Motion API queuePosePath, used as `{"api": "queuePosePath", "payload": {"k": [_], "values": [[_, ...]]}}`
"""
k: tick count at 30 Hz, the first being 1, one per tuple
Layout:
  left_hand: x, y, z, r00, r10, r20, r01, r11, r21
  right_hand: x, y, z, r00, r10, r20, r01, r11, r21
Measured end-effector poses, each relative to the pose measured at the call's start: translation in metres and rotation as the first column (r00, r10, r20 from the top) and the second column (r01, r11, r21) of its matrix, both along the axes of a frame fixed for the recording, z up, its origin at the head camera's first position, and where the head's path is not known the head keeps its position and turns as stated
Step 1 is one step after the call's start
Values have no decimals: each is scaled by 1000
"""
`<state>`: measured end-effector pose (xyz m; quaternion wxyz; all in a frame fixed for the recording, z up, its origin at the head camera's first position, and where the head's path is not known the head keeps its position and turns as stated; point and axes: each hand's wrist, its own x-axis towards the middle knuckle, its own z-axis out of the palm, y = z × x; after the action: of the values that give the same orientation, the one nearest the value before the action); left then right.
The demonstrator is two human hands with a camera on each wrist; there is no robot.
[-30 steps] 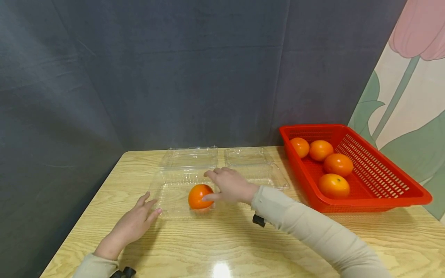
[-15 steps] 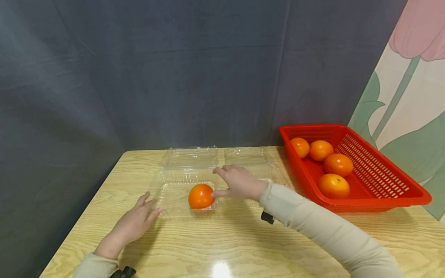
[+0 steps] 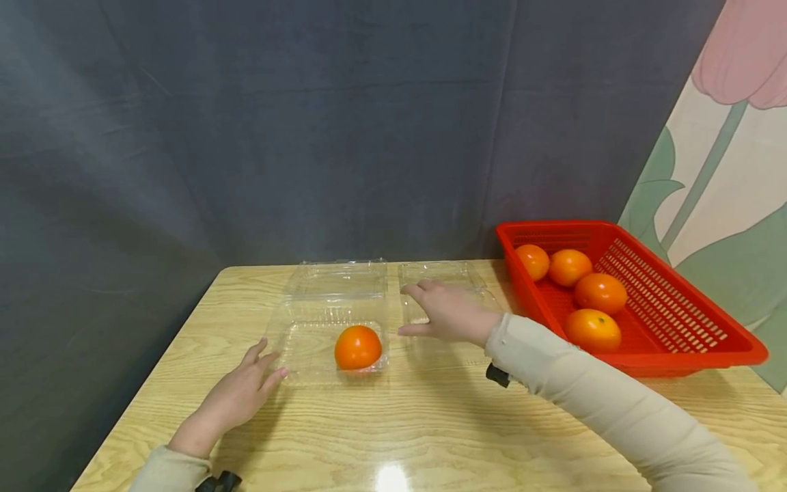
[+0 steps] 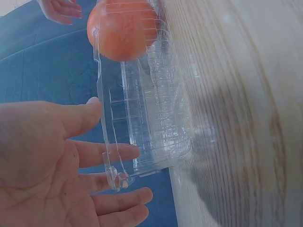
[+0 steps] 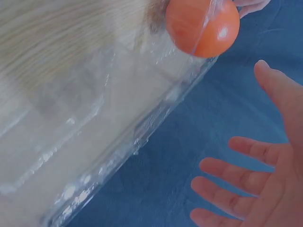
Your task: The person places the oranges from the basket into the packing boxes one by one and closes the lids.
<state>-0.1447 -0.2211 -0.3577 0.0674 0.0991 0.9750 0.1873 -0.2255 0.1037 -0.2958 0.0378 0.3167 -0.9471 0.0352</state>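
One orange [image 3: 358, 347] sits in the right part of a clear plastic clamshell box [image 3: 304, 352], whose lid [image 3: 338, 279] is folded back behind it. At the box's left edge my left hand [image 3: 230, 396] lies with spread, straight fingers; in the left wrist view, thumb and fingertips are at the clear rim [image 4: 103, 104]. My right hand [image 3: 455, 314] hovers over a second clear box [image 3: 445, 352], to the right of the orange and apart from it. Its fingers are extended, and the right wrist view shows nothing in the palm [image 5: 284, 189].
A red slotted basket [image 3: 670, 359] with several oranges [image 3: 599, 294] stands on the right side of the wooden table [image 3: 344, 437]. Behind the table hangs a dark grey-blue cloth [image 3: 344, 137]. A flower-painted panel [image 3: 738, 191] is at far right.
My right hand has let go of the orange and moved right, away from it. The orange stays in the box. My left hand has barely moved.
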Motion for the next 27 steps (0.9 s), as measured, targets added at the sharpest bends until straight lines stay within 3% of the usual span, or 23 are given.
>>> {"api": "queuePosePath", "payload": {"k": [16,27], "values": [[1,0,2,1000,0,-4,0,1000,5,-7,33,11,997,-58,-59,54,997,-63],[1,0,0,1000,4,-11,-4,1000,5,-17,57,19,988,-135,-74,132,990,-46]]}}
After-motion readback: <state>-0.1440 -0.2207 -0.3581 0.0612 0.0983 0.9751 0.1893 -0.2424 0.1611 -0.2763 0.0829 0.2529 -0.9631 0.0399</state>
